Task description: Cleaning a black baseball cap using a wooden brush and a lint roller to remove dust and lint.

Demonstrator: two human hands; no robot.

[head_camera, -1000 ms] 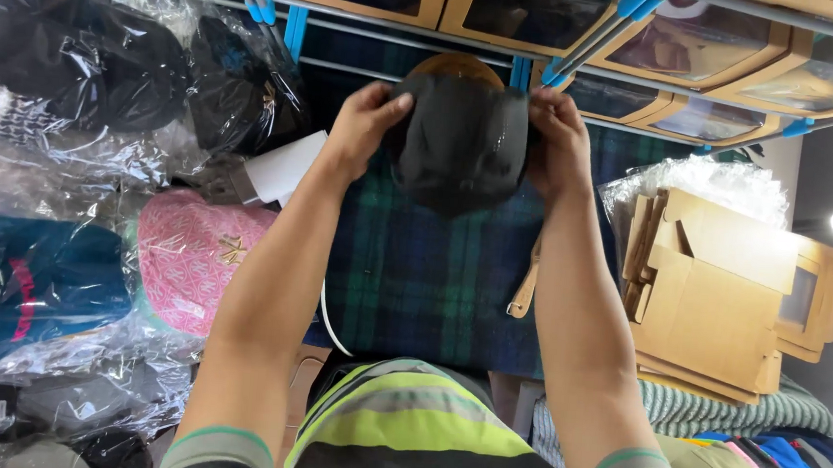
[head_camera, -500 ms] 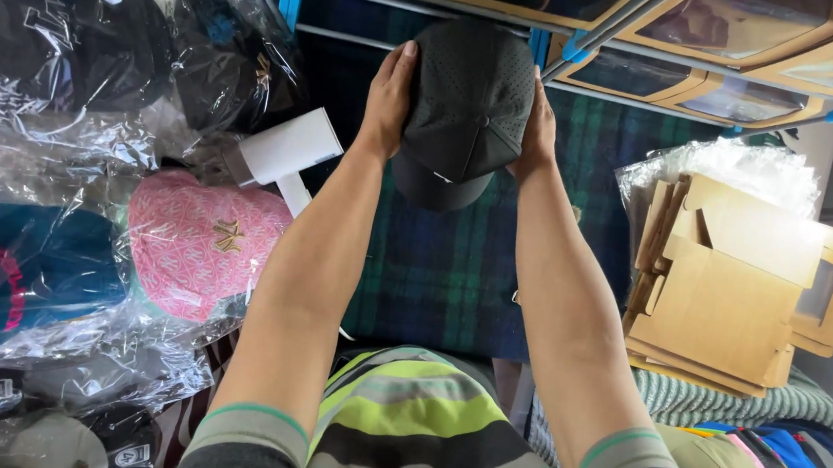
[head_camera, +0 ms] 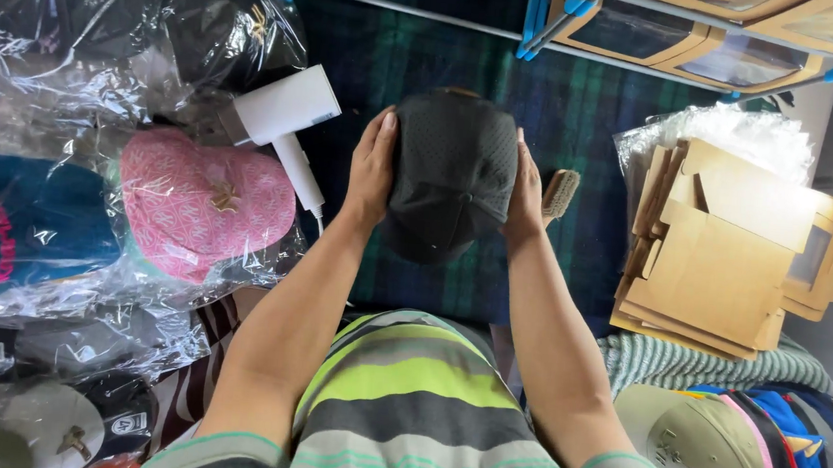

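A black cap (head_camera: 452,178) is held over the green plaid cloth (head_camera: 582,109), brim toward the person. The left hand (head_camera: 374,168) and right hand (head_camera: 527,188) press flat against its sides, fingers extended. Left lies a white hair dryer (head_camera: 283,117) and a bagged pink cap (head_camera: 205,205); right, a brush (head_camera: 560,193), flat cardboard boxes (head_camera: 728,256) and stacked caps (head_camera: 744,447)

My left hand (head_camera: 374,168) and right hand (head_camera: 527,188) press the sides of the black cap (head_camera: 450,173); my palms and most fingers are hidden behind its crown. The cap covers part of the brush (head_camera: 560,192). The flat cardboard boxes (head_camera: 728,256) are partly concealed under clear plastic. The stacked caps (head_camera: 753,453) are cut off at the lower right edge.
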